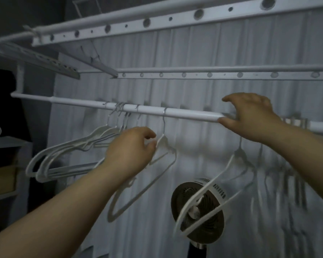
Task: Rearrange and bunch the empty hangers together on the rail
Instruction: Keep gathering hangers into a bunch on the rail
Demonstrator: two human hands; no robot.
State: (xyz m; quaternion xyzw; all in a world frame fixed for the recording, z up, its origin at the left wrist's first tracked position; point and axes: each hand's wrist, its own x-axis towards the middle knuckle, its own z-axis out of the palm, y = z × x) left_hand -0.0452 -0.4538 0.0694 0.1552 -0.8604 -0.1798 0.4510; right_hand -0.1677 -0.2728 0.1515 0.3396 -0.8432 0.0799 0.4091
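On the white rail [185, 113], which is running across the head view from nine o'clock to three o'clock, empty white hangers are hanging by metal hooks. A bunch of hangers [78, 143] is sitting together toward nine o'clock, their hooks crowded side by side on the rail. Just toward three o'clock of the bunch, a single hanger [163, 139] is hanging near the centre. The left hand [131, 146] is pinching this hanger at its top, just below the hook, with curled fingers and thumb. The right hand [250, 116] is gripping the rail at about two o'clock, fingers lying over it and thumb pressing from below. Beneath that hand another hanger [220, 174] is tilting down toward six o'clock, crossing in front of a round fan [199, 211]. Further hangers [280, 174] toward three o'clock are showing only as blur. A pale pleated curtain [194, 49] is hanging behind everything.
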